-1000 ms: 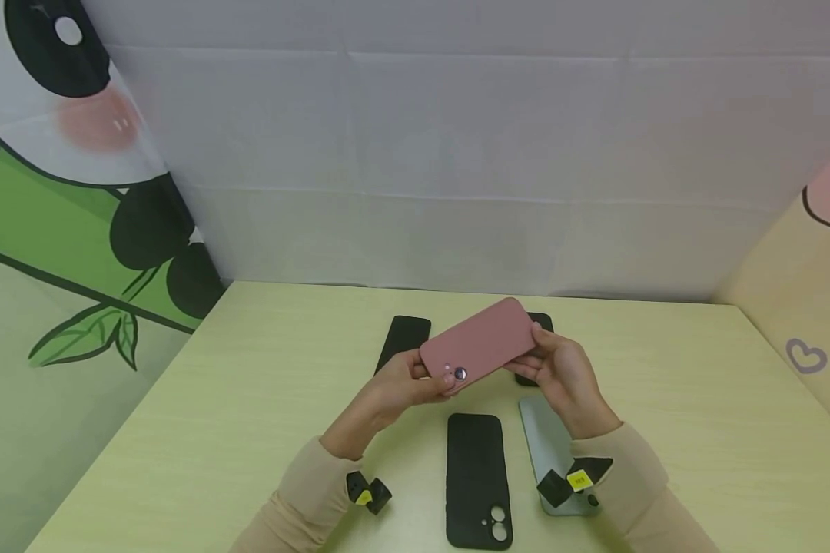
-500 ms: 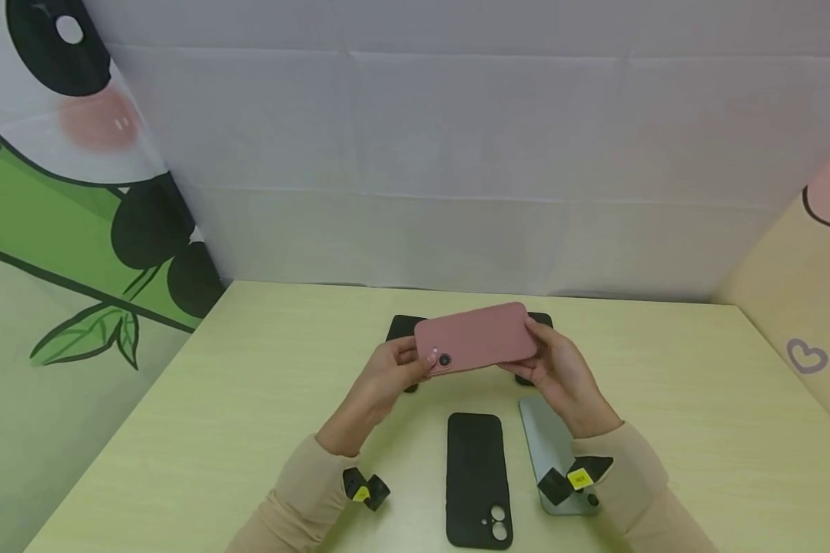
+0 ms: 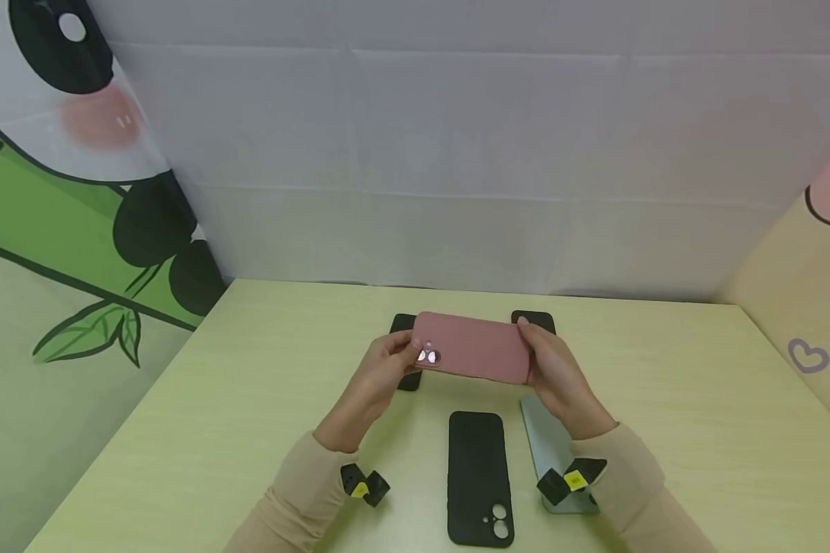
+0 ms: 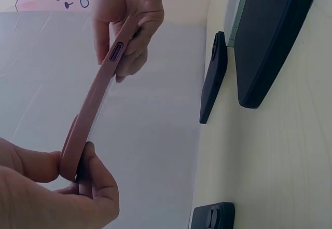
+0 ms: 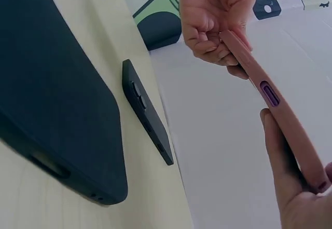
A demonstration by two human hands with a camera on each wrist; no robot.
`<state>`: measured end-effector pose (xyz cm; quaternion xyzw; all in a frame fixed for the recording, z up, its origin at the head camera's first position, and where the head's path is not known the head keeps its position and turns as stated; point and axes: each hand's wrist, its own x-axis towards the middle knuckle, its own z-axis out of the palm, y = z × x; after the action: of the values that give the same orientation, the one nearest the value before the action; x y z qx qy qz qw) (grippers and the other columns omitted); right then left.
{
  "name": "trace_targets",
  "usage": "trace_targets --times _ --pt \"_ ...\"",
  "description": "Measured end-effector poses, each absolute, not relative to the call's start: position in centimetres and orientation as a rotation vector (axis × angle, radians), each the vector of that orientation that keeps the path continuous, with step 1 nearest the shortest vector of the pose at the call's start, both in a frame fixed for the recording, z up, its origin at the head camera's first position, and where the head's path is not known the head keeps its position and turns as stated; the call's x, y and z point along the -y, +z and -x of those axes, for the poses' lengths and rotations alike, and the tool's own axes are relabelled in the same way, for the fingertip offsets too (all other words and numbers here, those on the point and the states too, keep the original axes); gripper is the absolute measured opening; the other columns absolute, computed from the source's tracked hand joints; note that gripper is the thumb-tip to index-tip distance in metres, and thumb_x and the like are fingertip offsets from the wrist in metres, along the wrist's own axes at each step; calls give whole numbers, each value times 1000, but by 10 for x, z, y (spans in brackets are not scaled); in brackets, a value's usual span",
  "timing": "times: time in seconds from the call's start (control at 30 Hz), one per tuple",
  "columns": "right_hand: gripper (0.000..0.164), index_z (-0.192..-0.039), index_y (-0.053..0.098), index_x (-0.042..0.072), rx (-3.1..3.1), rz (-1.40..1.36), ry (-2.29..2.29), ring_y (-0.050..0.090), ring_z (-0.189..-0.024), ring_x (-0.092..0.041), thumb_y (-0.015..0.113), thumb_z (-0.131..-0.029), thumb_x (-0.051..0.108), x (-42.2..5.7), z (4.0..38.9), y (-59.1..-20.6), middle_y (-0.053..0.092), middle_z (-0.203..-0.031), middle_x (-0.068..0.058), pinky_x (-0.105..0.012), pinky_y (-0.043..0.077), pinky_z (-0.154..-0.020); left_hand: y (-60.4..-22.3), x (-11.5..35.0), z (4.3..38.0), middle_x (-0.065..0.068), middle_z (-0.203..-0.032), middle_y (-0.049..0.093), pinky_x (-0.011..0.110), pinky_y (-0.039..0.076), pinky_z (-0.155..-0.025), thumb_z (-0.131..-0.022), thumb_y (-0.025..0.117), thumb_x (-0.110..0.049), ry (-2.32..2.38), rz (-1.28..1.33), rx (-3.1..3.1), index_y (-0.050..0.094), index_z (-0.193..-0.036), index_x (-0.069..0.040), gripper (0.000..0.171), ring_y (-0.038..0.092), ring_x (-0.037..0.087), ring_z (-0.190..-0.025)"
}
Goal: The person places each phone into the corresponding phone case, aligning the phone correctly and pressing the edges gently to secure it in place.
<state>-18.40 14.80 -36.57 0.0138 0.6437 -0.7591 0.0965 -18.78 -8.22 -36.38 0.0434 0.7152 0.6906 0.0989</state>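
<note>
Both hands hold a phone in a pink case (image 3: 473, 347) above the table, lying nearly crosswise with its back and camera lenses toward the head view. My left hand (image 3: 380, 376) pinches the camera end between thumb and fingers. At the other end, my right hand (image 3: 560, 376) grips with the thumb on the upper edge. Seen edge-on in the left wrist view, the pink case (image 4: 91, 104) has a slot with purple inside it. Below the hands lies a black phone case (image 3: 476, 468) whose camera holes show the pale tabletop.
A pale blue-green phone (image 3: 545, 442) lies partly under the right forearm. Farther back are two black phone-shaped things, one on the left (image 3: 410, 382) and one on the right (image 3: 538, 319), each partly covered. The table (image 3: 249, 430) meets a pale cloth wall (image 3: 456, 169) behind.
The pink-cased phone has turned clockwise in the head view: its right end has dropped and its camera end has risen a little and shifted left. Both hands keep their hold.
</note>
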Motion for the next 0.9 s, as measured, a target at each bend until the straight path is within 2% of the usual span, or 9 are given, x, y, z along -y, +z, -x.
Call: trace_targets --times 0.1,0.3,0.43,0.57,0.7,0.9 --pt "50 -128 39 -3 -2032 -48 -2188 52 -89 -9 35 -99 37 -147 184 -368 44 -112 -5 -25 49 -74 -363 83 187 16 -105 60 32 47 -87 -96 44 -8 2040 -136 -2109 49 -125 5 32 59 10 -83" --pt "47 -118 48 -9 -2139 -83 -2137 53 -76 -7 38 -99 32 -149 184 -368 54 -91 1 -22 48 -67 -364 84 188 14 -103 60 32 47 -86 -96 44 -9 2039 -125 -2115 50 -125 4 32 58 10 -82" --pt "42 -111 51 -12 -2159 -102 -2133 50 -68 -7 37 -99 26 -148 183 -368 54 -79 3 -22 45 -62 -364 85 189 13 -102 60 31 47 -85 -96 44 -9 2040 -130 -2125 51 -124 3 32 58 10 -83" --pt "38 -108 52 -12 -2163 -118 -2142 49 -65 -8 36 -100 21 -147 182 -367 53 -75 4 -22 44 -59 -363 86 189 13 -102 59 30 47 -84 -96 45 -9 2038 -147 -2127 51 -125 3 32 58 10 -83" --pt "33 -104 54 -9 -2114 -141 -2181 50 -62 -7 38 -99 19 -146 180 -365 54 -73 4 -22 45 -57 -363 87 189 13 -103 59 31 47 -85 -96 45 -9 2033 -158 -2132 50 -126 2 32 58 10 -82" --pt "27 -93 60 2 -1938 -128 -2257 55 -61 -7 42 -98 22 -146 180 -364 59 -70 3 -21 48 -58 -362 91 191 13 -103 60 35 46 -86 -96 46 -11 2024 -145 -2171 52 -124 0 31 57 11 -81"
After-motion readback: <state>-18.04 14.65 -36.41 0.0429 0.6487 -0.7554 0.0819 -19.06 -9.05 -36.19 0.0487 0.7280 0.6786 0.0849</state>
